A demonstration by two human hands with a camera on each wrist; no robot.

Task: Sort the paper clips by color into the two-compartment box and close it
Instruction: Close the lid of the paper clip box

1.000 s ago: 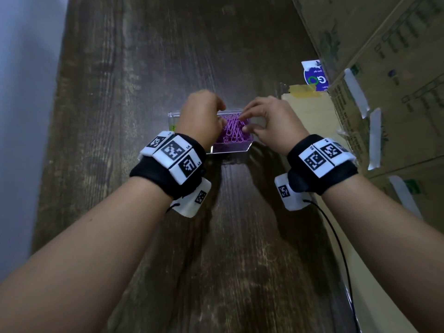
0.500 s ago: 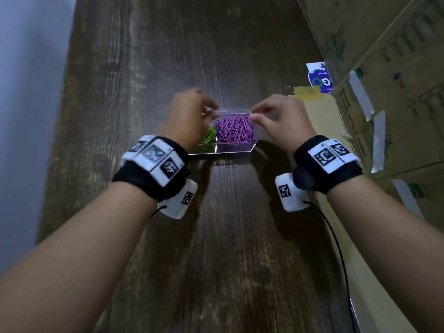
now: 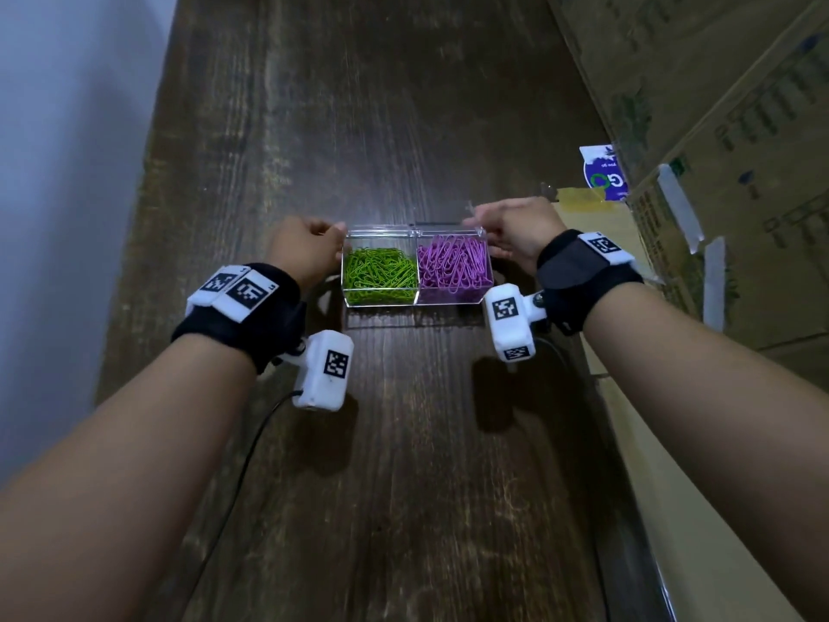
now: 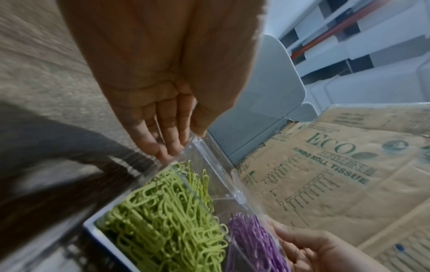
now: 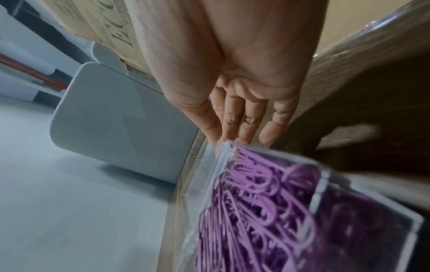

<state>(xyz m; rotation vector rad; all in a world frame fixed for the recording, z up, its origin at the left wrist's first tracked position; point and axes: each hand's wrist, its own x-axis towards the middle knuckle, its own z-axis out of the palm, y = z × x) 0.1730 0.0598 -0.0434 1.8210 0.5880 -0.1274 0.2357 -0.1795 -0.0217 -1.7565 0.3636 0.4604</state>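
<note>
A clear two-compartment box [image 3: 419, 290] stands on the dark wooden table. Green paper clips [image 3: 381, 271] fill its left compartment and purple paper clips [image 3: 453, 267] fill the right one. The clear lid [image 3: 412, 228] runs along the box's far edge, raised. My left hand [image 3: 332, 237] pinches the lid's left end, and my right hand [image 3: 484, 226] pinches its right end. In the left wrist view my thumb and fingers [image 4: 163, 147] meet at the lid corner [image 4: 195, 140] above the green clips [image 4: 167, 220]. The right wrist view has my right hand [image 5: 223, 138] at the lid corner over the purple clips [image 5: 256, 202].
Printed cardboard cartons [image 3: 717, 127] stand along the table's right side, with a flat tan carton [image 3: 628, 419] below them. A blue and white label [image 3: 603, 172] sticks out by the cartons. A pale wall [image 3: 67, 172] bounds the left. A grey chair [image 4: 256, 110] stands beyond the table.
Both hands have moved apart from the middle of the box to its two ends. The green compartment, earlier hidden under my left hand, now shows fully.
</note>
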